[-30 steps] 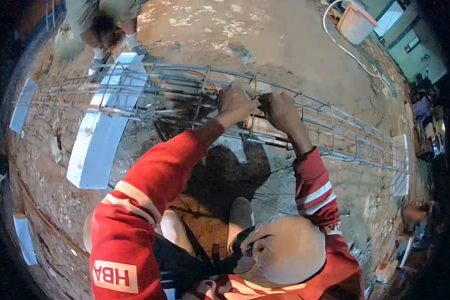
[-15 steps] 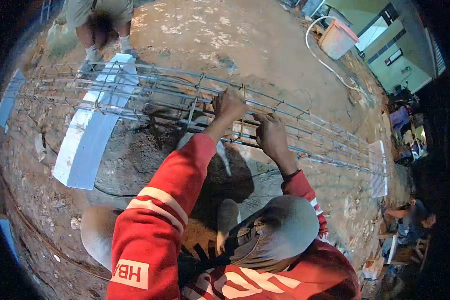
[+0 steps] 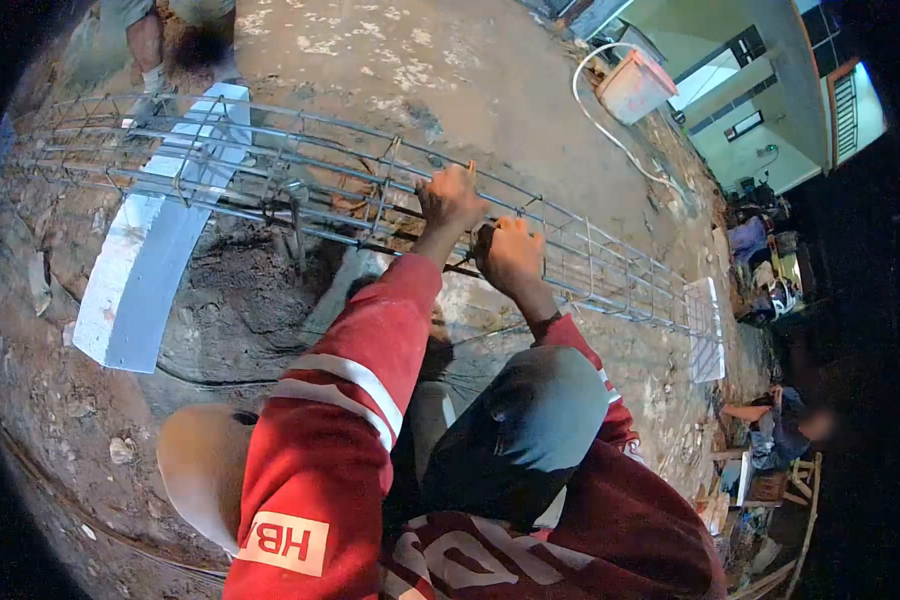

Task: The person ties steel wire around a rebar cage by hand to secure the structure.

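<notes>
A long cage of thin steel bars with square ties (image 3: 370, 190) lies across the view, over a white block (image 3: 160, 240) on the left and another white block (image 3: 705, 330) on the right. Near the middle of the cage, my left hand (image 3: 452, 198) is closed round its upper bars beside a tie. Just right of it and slightly lower, my right hand (image 3: 511, 255) has its fingers curled at the bars. The hands are close together, and their fingertips are partly hidden.
A person's legs (image 3: 145, 45) stand behind the cage at the upper left. A pinkish bucket (image 3: 635, 88) and a pale hose (image 3: 610, 140) are at the upper right. Another person (image 3: 780, 425) sits low at the right by wooden pieces. Muddy ground surrounds the cage.
The view has shifted, so the cage and blocks appear further left. My right hand has come closer to my left hand along the bars and is turned more upright.
</notes>
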`<state>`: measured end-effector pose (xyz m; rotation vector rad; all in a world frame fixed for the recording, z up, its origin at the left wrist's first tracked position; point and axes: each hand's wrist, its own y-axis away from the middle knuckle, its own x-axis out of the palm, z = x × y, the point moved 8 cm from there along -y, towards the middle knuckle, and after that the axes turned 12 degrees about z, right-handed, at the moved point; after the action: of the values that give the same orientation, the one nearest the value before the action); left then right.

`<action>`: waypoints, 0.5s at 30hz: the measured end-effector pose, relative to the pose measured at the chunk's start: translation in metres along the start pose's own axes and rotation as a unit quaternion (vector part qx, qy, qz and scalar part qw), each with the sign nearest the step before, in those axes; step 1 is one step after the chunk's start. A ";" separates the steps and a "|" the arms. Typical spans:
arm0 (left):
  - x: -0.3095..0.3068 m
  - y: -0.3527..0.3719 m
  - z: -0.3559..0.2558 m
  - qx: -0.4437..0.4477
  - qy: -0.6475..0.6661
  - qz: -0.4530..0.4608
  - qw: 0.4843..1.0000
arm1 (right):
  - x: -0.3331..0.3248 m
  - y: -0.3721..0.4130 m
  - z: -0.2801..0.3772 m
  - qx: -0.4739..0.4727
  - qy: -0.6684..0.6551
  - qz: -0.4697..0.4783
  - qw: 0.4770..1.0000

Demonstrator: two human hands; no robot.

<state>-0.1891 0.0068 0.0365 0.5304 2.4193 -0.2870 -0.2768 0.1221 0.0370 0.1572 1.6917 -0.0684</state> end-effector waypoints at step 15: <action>-0.009 0.014 -0.005 0.008 0.046 -0.019 0.999 | -0.043 -0.004 -0.017 0.098 -0.221 0.085 0.967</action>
<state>-0.1790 0.0180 0.0452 0.5158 2.5206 -0.3031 -0.2886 0.1177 0.0811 0.4045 1.2183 -0.1321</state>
